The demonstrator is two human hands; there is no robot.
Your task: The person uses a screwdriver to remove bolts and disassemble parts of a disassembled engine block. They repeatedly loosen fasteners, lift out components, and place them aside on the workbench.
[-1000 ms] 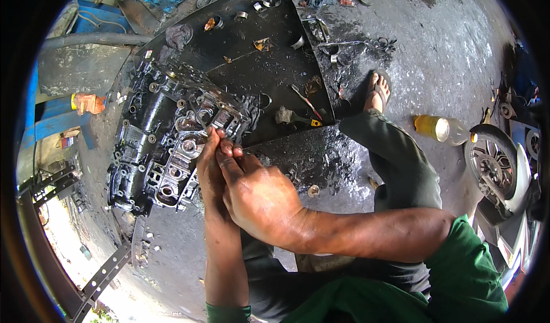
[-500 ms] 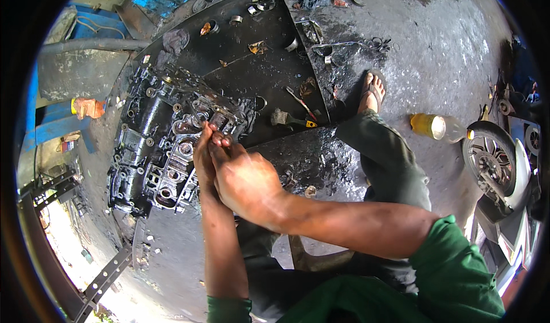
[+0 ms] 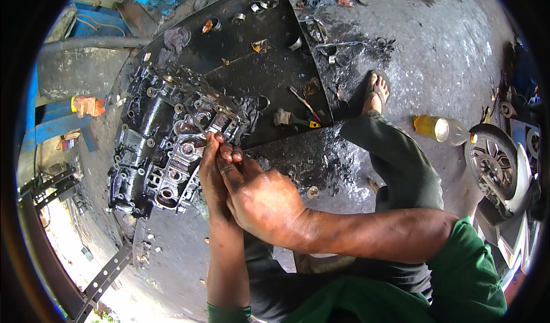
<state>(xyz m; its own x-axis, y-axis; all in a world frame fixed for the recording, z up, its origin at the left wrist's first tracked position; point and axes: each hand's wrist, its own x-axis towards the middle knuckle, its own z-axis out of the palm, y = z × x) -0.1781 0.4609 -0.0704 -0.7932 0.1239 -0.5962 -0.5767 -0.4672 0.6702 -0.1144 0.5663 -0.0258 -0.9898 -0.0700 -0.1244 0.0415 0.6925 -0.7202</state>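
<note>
My left hand [image 3: 212, 177] and my right hand [image 3: 268, 196] are pressed together in front of me, fingers curled. Between them the grip is hidden; a thin dark rod seems to stick out past the fingertips, but I cannot make out what it is. Just beyond and to the left lies a black, oily engine block [image 3: 133, 145], with bare metal faces and round openings on its near right side. My fingertips are over its right edge. Whether they touch it I cannot tell. A dark crumpled rag [image 3: 248, 115] sits by the block's far right corner.
A black metal sheet [image 3: 252, 82] behind the block carries a paintbrush [image 3: 289, 118], a red-and-white thin tool [image 3: 305, 102] and several metal rings. My foot in a sandal [image 3: 376, 91] stands to its right. Farther right are a bottle of yellow liquid [image 3: 431, 128] and a motorbike wheel [image 3: 490, 160].
Both hands have drawn slightly back and to the right, staying together. More of the engine block's metal face shows beside the fingertips.
</note>
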